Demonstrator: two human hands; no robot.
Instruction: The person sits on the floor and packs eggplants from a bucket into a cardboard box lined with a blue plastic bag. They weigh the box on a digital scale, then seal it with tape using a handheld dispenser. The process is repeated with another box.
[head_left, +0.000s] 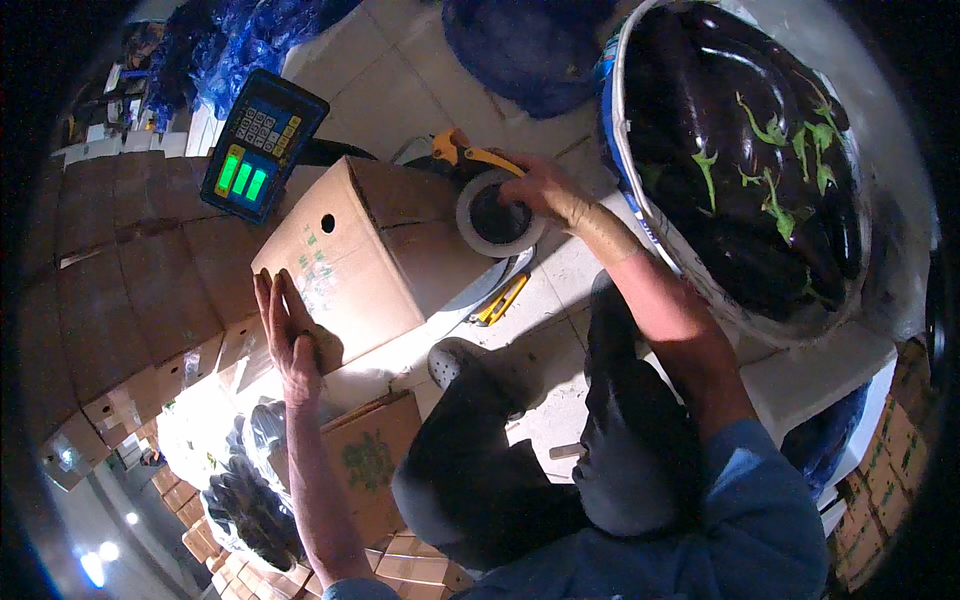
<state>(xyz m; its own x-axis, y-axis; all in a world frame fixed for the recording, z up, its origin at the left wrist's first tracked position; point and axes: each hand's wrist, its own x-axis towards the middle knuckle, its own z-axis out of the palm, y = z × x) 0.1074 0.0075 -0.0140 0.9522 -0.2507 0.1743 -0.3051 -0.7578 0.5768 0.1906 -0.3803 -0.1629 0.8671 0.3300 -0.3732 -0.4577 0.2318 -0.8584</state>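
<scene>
A closed cardboard box (352, 262) with a round hole and green print sits tilted in view on a round-edged platform. My left hand (289, 330) lies against its near left side, fingers straight, holding nothing. At the box's other end, my right hand (544, 191) grips an orange-handled tape dispenser (480, 155) carrying a large roll of tape (465, 217). Whether the tape touches the box is hidden. A yellow utility knife (501, 300) lies beside the platform, below the roll. The lit scale display (262, 146) stands behind the box.
A large lined container of eggplants (750, 172) stands at the right. Stacked cardboard boxes (150, 232) line the left, with plastic bags (247, 480) below them. Blue plastic (232, 52) lies at upper left, and a dark blue bag (525, 52) at the top. Another box (371, 457) stands near my legs.
</scene>
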